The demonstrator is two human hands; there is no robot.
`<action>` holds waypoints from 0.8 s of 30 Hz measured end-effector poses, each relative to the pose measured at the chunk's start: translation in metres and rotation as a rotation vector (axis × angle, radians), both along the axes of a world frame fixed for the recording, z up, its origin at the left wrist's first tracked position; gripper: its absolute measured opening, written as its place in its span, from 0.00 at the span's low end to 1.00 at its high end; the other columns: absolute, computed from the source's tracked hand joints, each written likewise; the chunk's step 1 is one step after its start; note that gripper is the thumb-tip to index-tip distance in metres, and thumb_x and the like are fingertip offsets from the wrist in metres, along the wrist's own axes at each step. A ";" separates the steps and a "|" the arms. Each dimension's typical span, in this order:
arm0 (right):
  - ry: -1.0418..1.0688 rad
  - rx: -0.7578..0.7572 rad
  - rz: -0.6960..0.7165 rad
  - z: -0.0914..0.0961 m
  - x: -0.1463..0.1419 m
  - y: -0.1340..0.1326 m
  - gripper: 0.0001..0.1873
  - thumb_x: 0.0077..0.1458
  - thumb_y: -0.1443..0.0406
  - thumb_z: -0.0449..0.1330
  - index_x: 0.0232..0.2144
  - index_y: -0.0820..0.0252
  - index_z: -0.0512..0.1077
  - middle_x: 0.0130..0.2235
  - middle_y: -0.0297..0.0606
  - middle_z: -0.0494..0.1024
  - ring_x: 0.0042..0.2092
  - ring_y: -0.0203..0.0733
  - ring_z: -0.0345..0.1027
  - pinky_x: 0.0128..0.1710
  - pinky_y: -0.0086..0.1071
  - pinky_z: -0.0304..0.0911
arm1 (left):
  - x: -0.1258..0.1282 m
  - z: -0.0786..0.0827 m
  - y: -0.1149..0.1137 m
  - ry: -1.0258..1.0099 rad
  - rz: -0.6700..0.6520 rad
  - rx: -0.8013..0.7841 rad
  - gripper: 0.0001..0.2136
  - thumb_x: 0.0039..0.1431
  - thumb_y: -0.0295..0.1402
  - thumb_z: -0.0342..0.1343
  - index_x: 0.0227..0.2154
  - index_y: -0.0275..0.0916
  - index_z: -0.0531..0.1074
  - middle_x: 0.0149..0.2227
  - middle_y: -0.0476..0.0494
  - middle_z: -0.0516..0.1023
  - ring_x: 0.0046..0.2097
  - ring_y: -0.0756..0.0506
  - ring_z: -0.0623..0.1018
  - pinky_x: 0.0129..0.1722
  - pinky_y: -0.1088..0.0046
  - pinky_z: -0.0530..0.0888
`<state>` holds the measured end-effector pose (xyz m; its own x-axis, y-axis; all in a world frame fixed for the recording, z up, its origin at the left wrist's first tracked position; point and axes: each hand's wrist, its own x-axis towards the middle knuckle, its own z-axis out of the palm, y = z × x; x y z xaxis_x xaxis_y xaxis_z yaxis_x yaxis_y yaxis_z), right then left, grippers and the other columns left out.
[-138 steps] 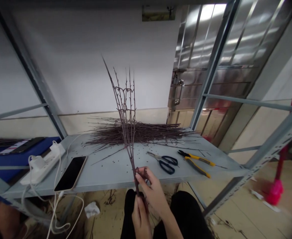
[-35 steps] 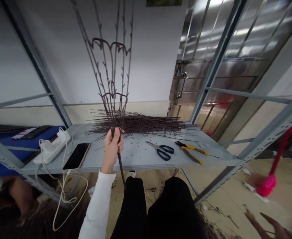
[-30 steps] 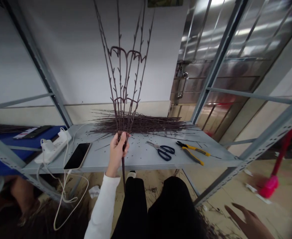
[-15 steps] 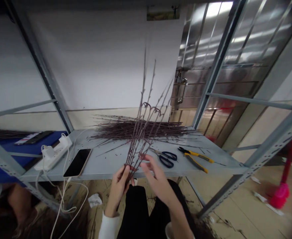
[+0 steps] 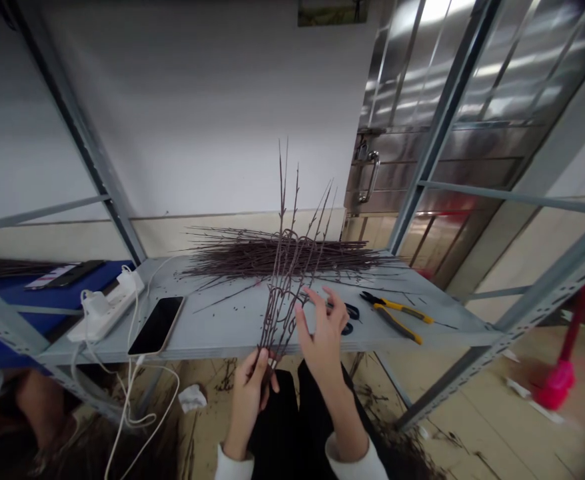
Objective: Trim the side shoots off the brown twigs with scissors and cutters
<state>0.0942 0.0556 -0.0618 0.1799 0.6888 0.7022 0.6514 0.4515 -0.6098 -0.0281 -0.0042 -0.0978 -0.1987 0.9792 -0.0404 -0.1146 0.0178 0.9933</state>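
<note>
A small bunch of thin dark twigs [image 5: 278,313] stands upright in my left hand [image 5: 251,381], which is closed around the lower ends near the shelf's front edge. Thin curled pieces loop between the stems partway up. My right hand [image 5: 322,333] is raised just right of the bunch, fingers apart and curved, with nothing seen in it; the thumb and fingertips come close to the outer twigs. Partly behind that hand lie dark-handled scissors [image 5: 351,311]. Across the back of the shelf lies a large pile of similar twigs [image 5: 232,257].
Yellow-and-black pliers [image 5: 397,317] lie on the grey metal shelf [image 5: 212,327], right of the scissors. A phone [image 5: 157,325] and a white power strip [image 5: 110,308] with cables [image 5: 131,393] are at left. Metal posts [image 5: 435,133] frame the shelf. Part of another person's arm or leg [image 5: 42,407] shows lower left.
The bunch has lowered, its tips now lower against the wall. My right hand has lifted and shifted right, fingers spreading, now covering part of the scissors. My left hand keeps its hold.
</note>
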 end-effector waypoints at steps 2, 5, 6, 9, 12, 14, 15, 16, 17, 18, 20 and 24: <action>-0.177 0.038 0.009 0.006 0.008 0.013 0.13 0.63 0.60 0.50 0.44 0.55 0.71 0.55 0.49 0.61 0.56 0.56 0.54 0.52 0.52 0.54 | 0.000 0.002 -0.001 0.022 0.026 -0.002 0.28 0.46 0.60 0.54 0.27 0.34 0.71 0.12 0.54 0.68 0.10 0.58 0.54 0.10 0.82 0.47; -0.363 0.048 0.094 0.008 0.014 0.030 0.10 0.62 0.60 0.52 0.38 0.56 0.72 0.53 0.47 0.66 0.53 0.56 0.57 0.50 0.49 0.54 | -0.001 0.006 -0.003 0.071 0.053 -0.002 0.28 0.46 0.60 0.54 0.28 0.33 0.71 0.12 0.55 0.67 0.10 0.58 0.54 0.10 0.82 0.47; -0.375 0.041 0.132 0.008 0.014 0.034 0.09 0.61 0.60 0.53 0.37 0.56 0.72 0.52 0.47 0.67 0.52 0.56 0.58 0.49 0.48 0.54 | -0.002 0.007 -0.004 0.080 0.054 -0.003 0.28 0.46 0.60 0.54 0.28 0.34 0.71 0.12 0.55 0.67 0.10 0.58 0.54 0.11 0.82 0.47; -0.297 0.004 0.227 0.007 0.012 0.043 0.06 0.59 0.62 0.56 0.33 0.56 0.71 0.48 0.44 0.71 0.49 0.53 0.59 0.47 0.44 0.54 | -0.001 0.007 -0.004 0.072 0.051 -0.034 0.30 0.43 0.63 0.53 0.28 0.35 0.69 0.12 0.54 0.68 0.09 0.58 0.54 0.10 0.82 0.46; -0.230 -0.018 0.260 0.008 0.010 0.051 0.05 0.58 0.65 0.57 0.30 0.54 0.71 0.42 0.39 0.74 0.47 0.51 0.60 0.46 0.42 0.53 | 0.004 0.007 -0.004 0.051 0.050 -0.090 0.31 0.40 0.66 0.51 0.26 0.37 0.67 0.12 0.55 0.67 0.09 0.57 0.55 0.09 0.81 0.46; -0.196 -0.026 0.255 0.009 0.010 0.058 0.05 0.57 0.64 0.58 0.28 0.55 0.71 0.39 0.38 0.75 0.46 0.51 0.60 0.45 0.42 0.51 | 0.010 0.008 -0.005 0.049 0.066 -0.110 0.30 0.41 0.66 0.50 0.25 0.39 0.65 0.11 0.56 0.65 0.09 0.57 0.55 0.09 0.80 0.47; -0.177 -0.033 0.256 0.009 0.011 0.062 0.06 0.57 0.64 0.58 0.27 0.55 0.71 0.38 0.37 0.76 0.45 0.50 0.61 0.44 0.42 0.51 | 0.013 0.008 -0.006 0.054 0.078 -0.108 0.30 0.42 0.66 0.49 0.24 0.39 0.64 0.11 0.57 0.63 0.09 0.56 0.55 0.09 0.80 0.48; -0.159 -0.038 0.259 0.010 0.012 0.066 0.08 0.57 0.63 0.58 0.26 0.55 0.71 0.37 0.37 0.76 0.45 0.50 0.61 0.43 0.41 0.51 | 0.016 0.008 -0.007 0.062 0.091 -0.099 0.29 0.43 0.66 0.48 0.23 0.40 0.63 0.11 0.58 0.61 0.09 0.56 0.55 0.09 0.80 0.48; -0.143 -0.043 0.264 0.010 0.014 0.071 0.09 0.57 0.63 0.58 0.25 0.55 0.71 0.36 0.37 0.76 0.44 0.49 0.62 0.43 0.41 0.51 | 0.019 0.008 -0.007 0.073 0.100 -0.088 0.29 0.44 0.66 0.48 0.22 0.40 0.63 0.10 0.59 0.60 0.09 0.56 0.55 0.09 0.80 0.48; -0.129 -0.047 0.272 0.011 0.016 0.075 0.09 0.56 0.63 0.58 0.24 0.56 0.70 0.35 0.36 0.76 0.43 0.49 0.63 0.42 0.40 0.52 | 0.022 0.008 -0.008 0.083 0.108 -0.073 0.28 0.45 0.65 0.47 0.22 0.40 0.63 0.10 0.59 0.59 0.10 0.55 0.55 0.09 0.79 0.48; -0.102 -0.049 0.285 0.011 0.019 0.083 0.09 0.55 0.63 0.59 0.23 0.56 0.70 0.33 0.36 0.75 0.41 0.47 0.65 0.41 0.39 0.53 | 0.024 0.007 -0.008 0.090 0.132 -0.049 0.28 0.45 0.65 0.48 0.22 0.40 0.64 0.10 0.59 0.58 0.11 0.55 0.55 0.10 0.79 0.49; -0.058 -0.037 0.297 0.010 0.020 0.092 0.07 0.53 0.64 0.60 0.23 0.56 0.70 0.34 0.35 0.75 0.40 0.45 0.67 0.41 0.38 0.54 | 0.024 0.003 -0.006 0.073 0.146 -0.072 0.29 0.44 0.66 0.48 0.23 0.40 0.64 0.10 0.59 0.58 0.10 0.54 0.54 0.10 0.78 0.49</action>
